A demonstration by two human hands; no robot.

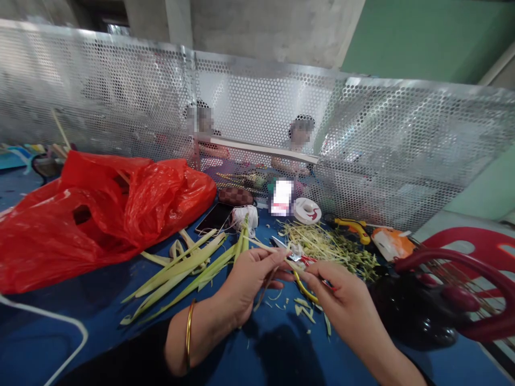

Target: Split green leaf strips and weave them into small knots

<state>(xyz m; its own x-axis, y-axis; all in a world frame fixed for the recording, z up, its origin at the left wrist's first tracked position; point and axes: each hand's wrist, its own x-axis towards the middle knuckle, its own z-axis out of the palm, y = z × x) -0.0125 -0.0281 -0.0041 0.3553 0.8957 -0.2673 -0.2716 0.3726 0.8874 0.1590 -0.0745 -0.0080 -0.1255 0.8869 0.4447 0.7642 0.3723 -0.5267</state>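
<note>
A pale plant strip (296, 265) stretches between my two hands over the blue table. My left hand (251, 281), with a gold bangle on the wrist, pinches it between thumb and fingers; a thin brownish strand hangs below that hand. My right hand (341, 292) is closed on the strip's other end. Just behind the hands lie scissors (286, 247) with red handles, partly hidden. Long green-white leaves (181, 268) are spread left of my left hand. A yellow curved piece (304, 288) shows between the hands, its kind unclear.
A red plastic bag (161, 187) covers the left side. Behind are a white thread spool (245, 219), a dark phone (217, 217), a lit phone (281, 197) and a white reel (307, 210). Plant trimmings (322, 246), a yellow-handled tool (354, 229) and a black pot (414, 311) stand right.
</note>
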